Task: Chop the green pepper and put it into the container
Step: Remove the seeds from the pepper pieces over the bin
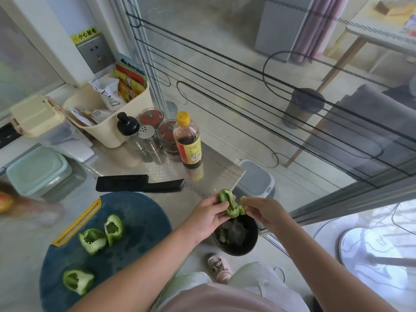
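My left hand (208, 218) grips a green pepper piece (229, 202), hollow side up, beyond the counter's right edge. My right hand (262, 210) pinches a pale bit of the pepper's core (243, 200) right beside that piece. Both hands hover above a black bin (252, 243) on the floor that holds scraps. Three more pepper pieces (113, 228) (92, 240) (77, 281) lie on the round dark blue cutting board (135, 221). A black cleaver (139, 183) lies on the steel counter behind the board. A lidded pale green container (37, 171) stands at the left.
A soy sauce bottle (188, 140), shakers (150, 140) and spice jars (167, 134) stand behind the cleaver. A cream basket (112, 131) of packets and a lidded box (37, 115) sit further back. A grey bin (255, 180) stands by the glass door. A small pink shoe (219, 266) is on the floor.
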`<state>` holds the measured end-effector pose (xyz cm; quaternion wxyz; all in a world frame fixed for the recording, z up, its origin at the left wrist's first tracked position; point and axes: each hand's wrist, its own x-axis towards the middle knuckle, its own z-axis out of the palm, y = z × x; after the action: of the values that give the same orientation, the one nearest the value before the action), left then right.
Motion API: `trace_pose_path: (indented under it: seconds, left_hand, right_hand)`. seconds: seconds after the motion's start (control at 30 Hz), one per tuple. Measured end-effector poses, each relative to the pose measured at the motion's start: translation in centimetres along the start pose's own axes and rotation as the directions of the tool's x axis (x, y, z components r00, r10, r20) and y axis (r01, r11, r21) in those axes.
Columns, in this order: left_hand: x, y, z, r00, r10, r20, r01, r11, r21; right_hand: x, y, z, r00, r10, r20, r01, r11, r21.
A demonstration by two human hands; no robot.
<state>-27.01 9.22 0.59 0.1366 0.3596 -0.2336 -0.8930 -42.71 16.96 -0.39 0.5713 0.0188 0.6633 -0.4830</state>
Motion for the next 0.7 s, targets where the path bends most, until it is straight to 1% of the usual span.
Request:
trace_pose_path:
  seconds: [0.03,0.07,0.13,0.17,0.2,0.27,0.33,0.4,0.5,0.53,0.63,0.7]
  left_hand:
    - [0.0,0.0,-0.1,1.000,0.003,-0.011,-0.003,1.000,0.003]
    - [-0.1,0.0,-0.2,1.000,0.004,-0.023,-0.004,1.000,0.009]
    - [-0.1,-0.1,-0.3,0.999,0.000,-0.041,0.001,1.000,0.024]
    - [-0.1,-0.2,-0.2,0.999,-0.003,-0.047,0.004,1.000,0.026]
    - [-0.2,-0.3,-0.2,0.999,-0.007,-0.051,0.008,1.000,0.027]
    - [-0.3,-0.5,-0.1,0.998,-0.021,-0.056,0.023,0.999,0.026]
    - [-0.4,-0.6,0.0,0.997,-0.043,-0.060,0.044,0.999,0.018]
    - [-0.4,-0.6,0.0,0.996,-0.068,-0.062,0.068,0.998,0.007]
    - [-0.5,-0.5,0.1,0.993,-0.096,-0.065,0.097,0.995,0.007]
    - [-0.4,-0.6,0.1,0.992,-0.102,-0.076,0.104,0.995,0.011]
    - [-0.2,-0.9,-0.2,0.986,-0.109,-0.130,0.116,0.992,0.045]
    - [-0.2,-1.1,-0.6,0.980,-0.112,-0.162,0.124,0.990,0.067]
  right_hand:
    - [0.0,0.2,-0.1,0.998,-0.060,-0.035,0.054,0.986,-0.155]
    - [0.3,0.5,-0.3,0.990,-0.124,-0.062,0.096,0.937,-0.337]
    - [1.1,1.1,-0.5,0.973,-0.224,-0.054,0.137,0.751,-0.646]
    - [1.4,1.3,-0.5,0.964,-0.266,-0.031,0.157,0.657,-0.737]
    - [1.8,1.5,-0.5,0.953,-0.301,-0.015,0.173,0.587,-0.791]
    - [2.0,1.5,-0.4,0.934,-0.357,0.003,0.198,0.510,-0.837]
    - [2.1,1.5,-0.4,0.921,-0.388,0.016,0.208,0.459,-0.863]
    - [2.5,1.6,-0.5,0.929,-0.368,0.028,0.189,0.408,-0.893]
    - [3.1,2.1,-0.5,0.955,-0.293,0.039,0.132,0.305,-0.943]
    - [3.3,2.2,-0.6,0.955,-0.294,0.047,0.137,0.293,-0.946]
    - [3.1,2.2,-0.8,0.945,-0.322,0.054,0.160,0.310,-0.937]
    - [3.1,2.2,-0.9,0.936,-0.345,0.070,0.181,0.300,-0.937]
